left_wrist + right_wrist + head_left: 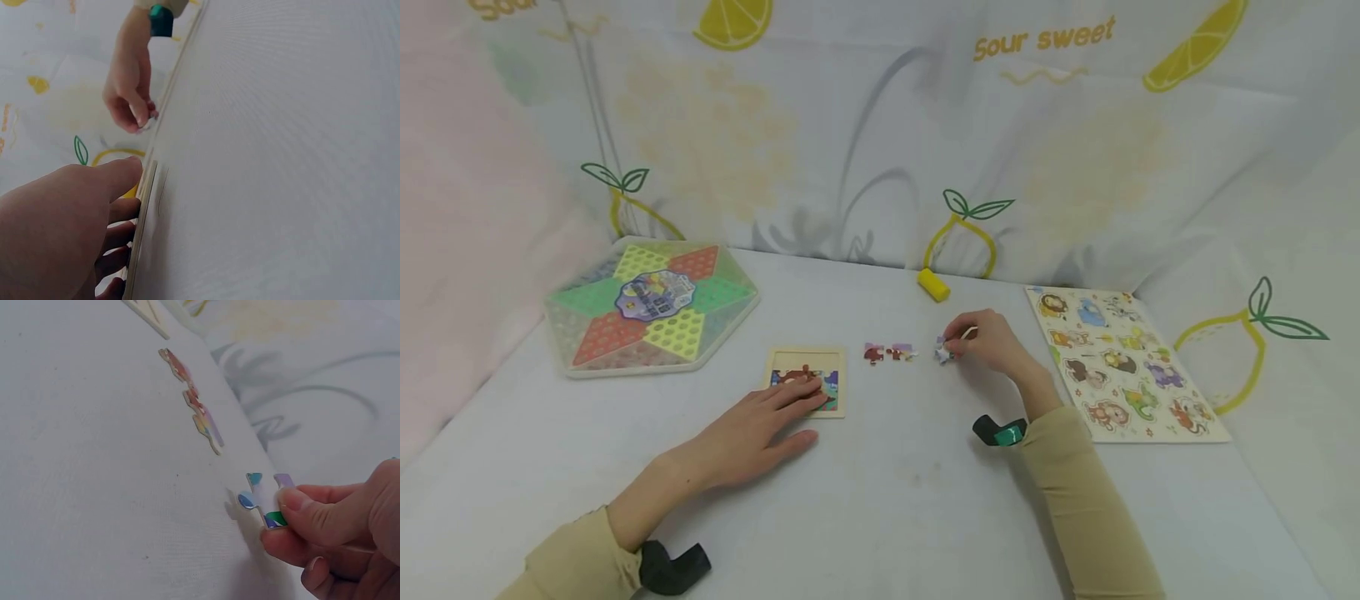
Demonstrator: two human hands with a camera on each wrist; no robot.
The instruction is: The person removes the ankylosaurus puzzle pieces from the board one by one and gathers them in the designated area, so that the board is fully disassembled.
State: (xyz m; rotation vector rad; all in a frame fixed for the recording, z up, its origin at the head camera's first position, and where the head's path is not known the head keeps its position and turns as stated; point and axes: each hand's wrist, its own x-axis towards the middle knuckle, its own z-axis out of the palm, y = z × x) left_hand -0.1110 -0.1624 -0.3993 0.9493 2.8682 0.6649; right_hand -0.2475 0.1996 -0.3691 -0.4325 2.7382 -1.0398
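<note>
My left hand (745, 437) rests with extended fingers on a small wooden jigsaw puzzle board (842, 383). Its lower part holds fitted pieces (831, 387), partly hidden under the fingers, while a bare wood strip shows along the top. In the left wrist view the thumb lies right at the board's edge (145, 209). To the right, my right hand (992, 342) pinches a jigsaw piece (267, 501) between thumb and fingers, close over the table. Between board and right hand lie loose jigsaw pieces, one reddish-brown (873, 354) and others brown and purple (901, 352).
A hexagonal Chinese checkers box (655, 304) lies at the left. At the right is a wooden animal picture board (1135, 367). A yellow cylinder-like block (933, 285) lies near the table's back edge, before a lemon-print curtain (865, 125).
</note>
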